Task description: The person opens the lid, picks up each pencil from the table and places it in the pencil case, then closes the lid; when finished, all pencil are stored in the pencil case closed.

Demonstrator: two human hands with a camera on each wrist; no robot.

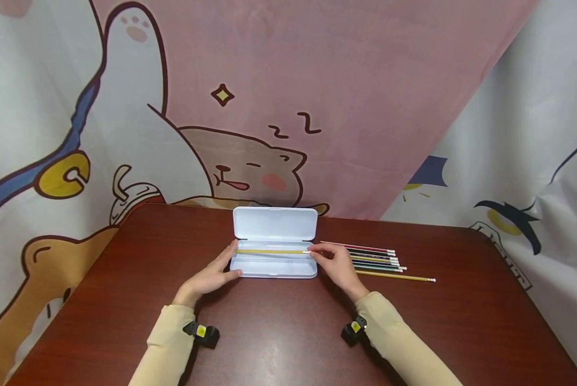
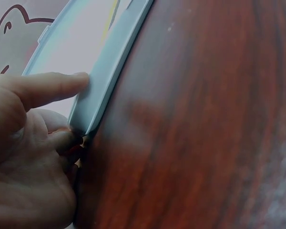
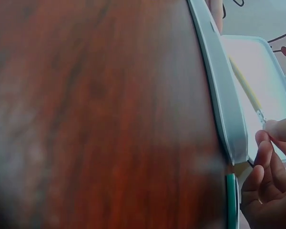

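Yellow slim pencil (image 1: 269, 251) spans a white oblong case (image 1: 275, 224), one end between pinched fingers (image 1: 323, 248) of the right hand (image 1: 337, 265); left hand (image 1: 210, 276), straight-fingered, touches it.

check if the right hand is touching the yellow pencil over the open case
Touching. The right wrist view shows it: the right hand pinches the yellow pencil at its eraser end, with no gap between them.

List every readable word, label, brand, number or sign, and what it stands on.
"Z", smaller: wall cloth, above the cartoon animal.
"Z", larger: same cloth, further right.
Lettering low on the cloth's right: unreadable.
Yellow wrist tags: marks too small.
Pencils: any print too small.
Pencil case: none visible.
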